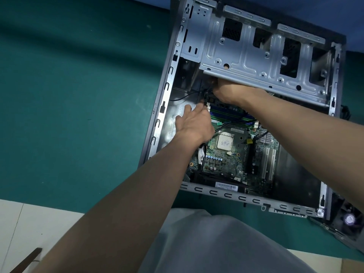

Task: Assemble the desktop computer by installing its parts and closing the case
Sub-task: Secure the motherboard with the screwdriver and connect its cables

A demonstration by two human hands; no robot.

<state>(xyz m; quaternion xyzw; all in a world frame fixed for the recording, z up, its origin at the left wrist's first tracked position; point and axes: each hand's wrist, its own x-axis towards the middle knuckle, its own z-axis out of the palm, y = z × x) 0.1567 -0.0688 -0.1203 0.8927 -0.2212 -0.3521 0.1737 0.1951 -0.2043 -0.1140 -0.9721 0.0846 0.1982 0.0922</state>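
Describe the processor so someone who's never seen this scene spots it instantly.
Find the open computer case on the green mat. On its green motherboard, next to the left hand, sits the processor: the only flat, silvery square plate.

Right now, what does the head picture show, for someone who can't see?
Two hands work inside an open computer case on a green mat. The right hand reaches under the drive cage; the left hand rests at the motherboard edge.

A teal mat (78, 91); pale floor (35, 223).
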